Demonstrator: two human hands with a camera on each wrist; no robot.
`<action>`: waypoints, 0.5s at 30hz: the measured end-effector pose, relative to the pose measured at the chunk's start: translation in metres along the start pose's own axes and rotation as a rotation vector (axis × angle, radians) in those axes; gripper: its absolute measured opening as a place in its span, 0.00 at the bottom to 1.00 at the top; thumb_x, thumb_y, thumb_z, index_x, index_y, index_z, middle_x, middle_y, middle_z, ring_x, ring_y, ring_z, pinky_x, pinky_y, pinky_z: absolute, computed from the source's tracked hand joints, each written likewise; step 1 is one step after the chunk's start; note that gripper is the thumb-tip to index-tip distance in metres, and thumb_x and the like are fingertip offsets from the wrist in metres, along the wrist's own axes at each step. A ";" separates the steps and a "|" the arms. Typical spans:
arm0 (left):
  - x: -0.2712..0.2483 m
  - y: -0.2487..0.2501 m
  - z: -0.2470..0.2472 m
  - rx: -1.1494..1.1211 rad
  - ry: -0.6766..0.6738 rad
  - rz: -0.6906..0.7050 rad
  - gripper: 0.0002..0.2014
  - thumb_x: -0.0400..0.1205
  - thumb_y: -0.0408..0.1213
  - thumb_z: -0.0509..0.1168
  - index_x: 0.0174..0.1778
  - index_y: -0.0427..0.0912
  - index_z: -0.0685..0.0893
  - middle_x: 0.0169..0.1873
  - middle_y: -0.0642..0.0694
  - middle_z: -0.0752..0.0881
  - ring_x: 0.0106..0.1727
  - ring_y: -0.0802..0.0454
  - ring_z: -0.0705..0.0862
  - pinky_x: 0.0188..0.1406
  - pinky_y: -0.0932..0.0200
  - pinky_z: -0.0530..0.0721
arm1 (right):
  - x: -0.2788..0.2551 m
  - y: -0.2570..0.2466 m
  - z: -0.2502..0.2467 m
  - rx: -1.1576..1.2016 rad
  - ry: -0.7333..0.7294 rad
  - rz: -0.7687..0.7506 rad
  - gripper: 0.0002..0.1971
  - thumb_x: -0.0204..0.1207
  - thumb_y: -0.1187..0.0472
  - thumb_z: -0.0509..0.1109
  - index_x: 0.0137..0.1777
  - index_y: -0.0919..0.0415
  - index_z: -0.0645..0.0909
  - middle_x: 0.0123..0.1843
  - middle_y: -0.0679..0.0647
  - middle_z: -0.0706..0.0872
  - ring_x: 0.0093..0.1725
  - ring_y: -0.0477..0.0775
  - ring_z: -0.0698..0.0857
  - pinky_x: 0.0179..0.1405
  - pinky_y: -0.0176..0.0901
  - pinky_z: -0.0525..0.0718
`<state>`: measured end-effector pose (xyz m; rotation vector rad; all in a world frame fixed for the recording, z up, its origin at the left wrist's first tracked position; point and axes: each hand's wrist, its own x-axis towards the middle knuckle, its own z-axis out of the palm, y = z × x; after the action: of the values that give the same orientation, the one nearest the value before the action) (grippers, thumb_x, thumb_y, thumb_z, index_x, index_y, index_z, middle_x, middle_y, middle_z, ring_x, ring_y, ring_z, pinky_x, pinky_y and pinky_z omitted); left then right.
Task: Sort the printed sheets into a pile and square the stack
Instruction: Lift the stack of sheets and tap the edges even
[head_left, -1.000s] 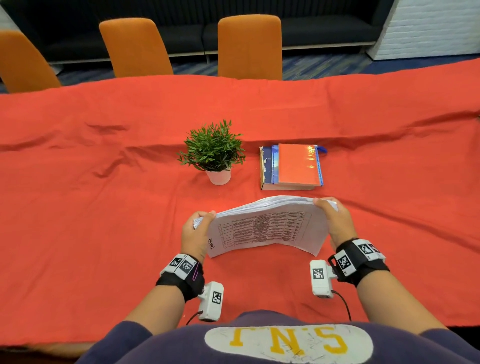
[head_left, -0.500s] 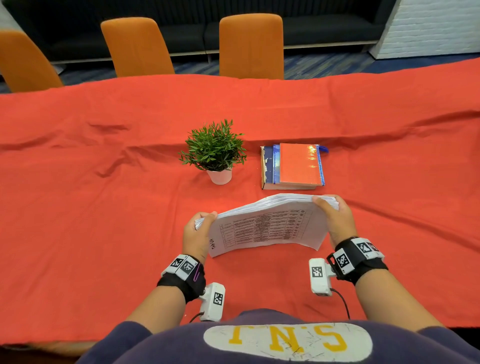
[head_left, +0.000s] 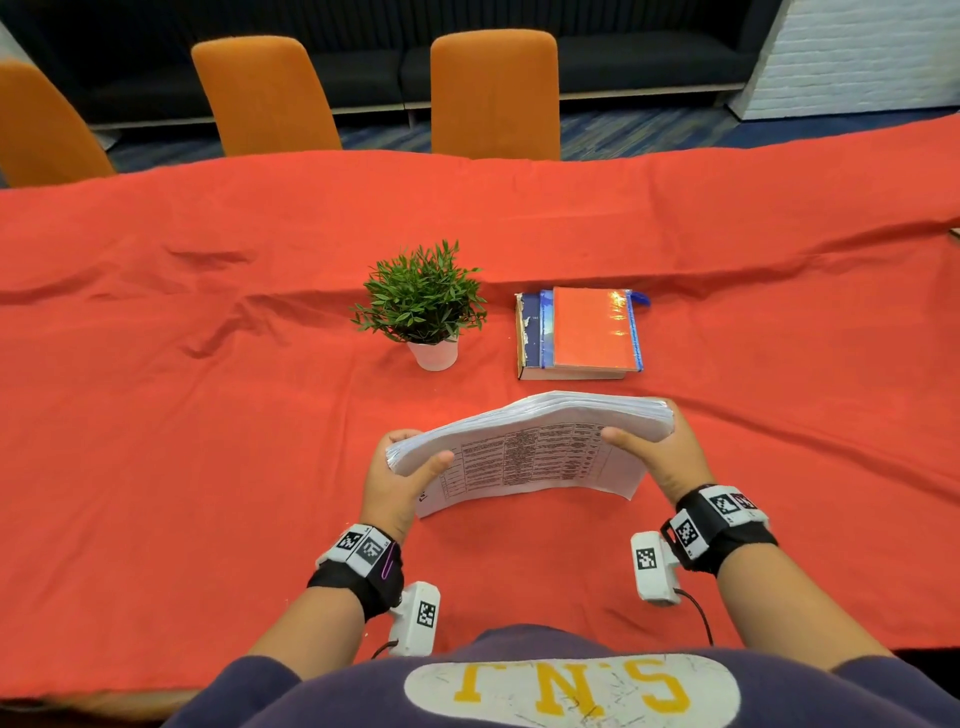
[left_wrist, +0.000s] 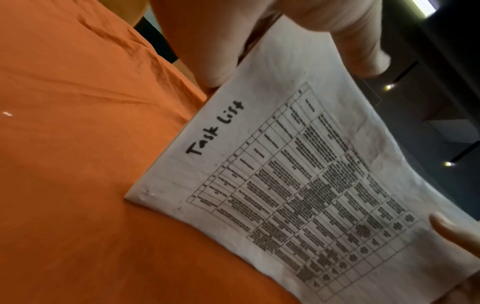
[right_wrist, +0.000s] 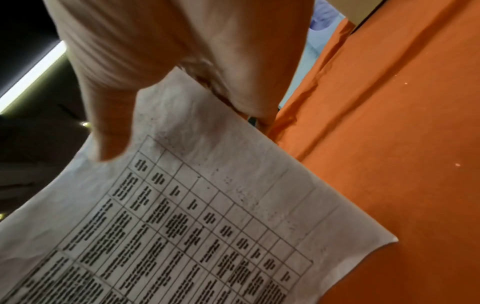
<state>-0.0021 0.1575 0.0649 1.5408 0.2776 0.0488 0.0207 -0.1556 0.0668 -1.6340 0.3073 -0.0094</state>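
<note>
A thick stack of printed sheets (head_left: 530, 452) stands on its long lower edge on the red cloth, tilted toward me, its front page a printed table. My left hand (head_left: 400, 473) grips the stack's left end, thumb on the front page. My right hand (head_left: 660, 452) grips the right end, thumb across the front, fingers behind. The left wrist view shows the page headed "Task List" (left_wrist: 298, 185) with its lower corner on the cloth and my thumb (left_wrist: 358, 41) on it. In the right wrist view the sheets (right_wrist: 207, 216) show under my right thumb (right_wrist: 109, 115).
A small potted plant (head_left: 423, 306) stands just beyond the stack to the left. A pile of books (head_left: 582, 332) with an orange cover on top lies beyond to the right. The red tablecloth (head_left: 156, 415) is wrinkled. Orange chairs (head_left: 493, 93) line the far edge.
The stack's top edge has tipped further toward me and risen a little, showing the sheet edges more. Both hands keep their grip on the ends.
</note>
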 end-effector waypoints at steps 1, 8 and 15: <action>0.000 -0.004 0.000 0.014 0.000 -0.006 0.23 0.64 0.37 0.83 0.51 0.45 0.80 0.42 0.50 0.87 0.40 0.62 0.86 0.39 0.69 0.84 | -0.002 -0.001 0.001 0.027 -0.001 -0.003 0.26 0.60 0.65 0.84 0.56 0.54 0.80 0.52 0.50 0.90 0.49 0.45 0.88 0.48 0.40 0.83; 0.007 -0.013 0.001 0.042 0.044 -0.103 0.13 0.70 0.28 0.78 0.48 0.41 0.88 0.41 0.49 0.91 0.39 0.60 0.89 0.37 0.70 0.85 | 0.012 0.008 -0.001 0.108 -0.050 0.126 0.22 0.49 0.58 0.88 0.45 0.58 0.89 0.45 0.52 0.93 0.47 0.49 0.91 0.53 0.47 0.83; 0.016 0.017 0.014 0.041 0.008 -0.057 0.11 0.72 0.28 0.76 0.49 0.41 0.88 0.41 0.47 0.91 0.39 0.61 0.89 0.40 0.68 0.84 | 0.027 -0.008 -0.014 -0.028 -0.044 0.124 0.36 0.47 0.57 0.89 0.59 0.58 0.82 0.58 0.59 0.89 0.61 0.60 0.86 0.59 0.50 0.82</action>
<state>0.0186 0.1473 0.0799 1.5732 0.3304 0.0042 0.0459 -0.1743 0.0707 -1.6384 0.3753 0.1253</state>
